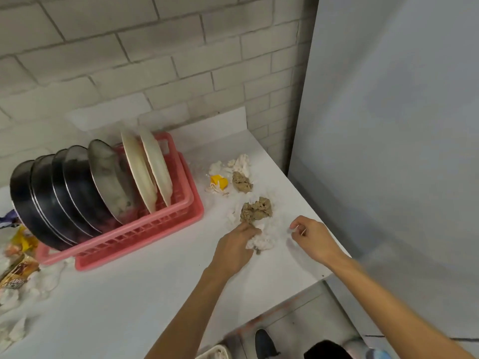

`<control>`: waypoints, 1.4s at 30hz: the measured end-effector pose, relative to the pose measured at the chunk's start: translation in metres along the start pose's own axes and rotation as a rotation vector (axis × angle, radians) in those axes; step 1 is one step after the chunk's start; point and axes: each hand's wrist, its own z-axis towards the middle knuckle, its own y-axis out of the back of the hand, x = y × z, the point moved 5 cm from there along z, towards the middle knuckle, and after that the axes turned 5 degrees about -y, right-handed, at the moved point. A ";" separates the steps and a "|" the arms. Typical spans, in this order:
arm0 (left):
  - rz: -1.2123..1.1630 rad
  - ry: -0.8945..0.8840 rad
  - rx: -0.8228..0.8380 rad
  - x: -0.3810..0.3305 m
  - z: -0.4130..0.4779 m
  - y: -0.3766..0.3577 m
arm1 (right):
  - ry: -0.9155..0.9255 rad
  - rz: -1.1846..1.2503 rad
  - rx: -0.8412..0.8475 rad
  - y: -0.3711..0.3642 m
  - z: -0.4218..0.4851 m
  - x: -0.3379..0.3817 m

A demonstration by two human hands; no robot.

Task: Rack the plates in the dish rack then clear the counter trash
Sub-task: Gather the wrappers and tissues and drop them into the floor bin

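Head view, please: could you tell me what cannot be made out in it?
- Crumpled white tissue: head view, partly covered by the left hand gripping it.
- Right hand: head view, whether its curled fingers pinch anything is too small to tell.
- Printed snack wrappers: head view, cut off by the left edge, print blurred.
- Dark round plates: head view, overlapping, count unclear.

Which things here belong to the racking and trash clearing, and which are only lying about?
Job: plates, pink dish rack, brown paper wads, yellow scrap, snack wrappers, white tissue gripped by left hand.
Not part of it: shoe on the floor, brick wall.
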 end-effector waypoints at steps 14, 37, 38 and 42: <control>-0.818 0.226 -0.313 0.023 -0.019 0.044 | 0.163 -0.374 0.158 -0.022 0.084 0.030; -0.924 0.452 -0.373 0.044 -0.039 0.020 | -0.290 1.193 0.076 -0.005 0.031 0.024; -0.923 0.451 -0.379 0.045 -0.040 0.021 | -0.287 1.190 0.080 -0.008 0.029 0.025; -0.783 0.410 -0.399 0.044 -0.041 0.035 | -0.241 1.100 0.109 -0.016 0.026 0.026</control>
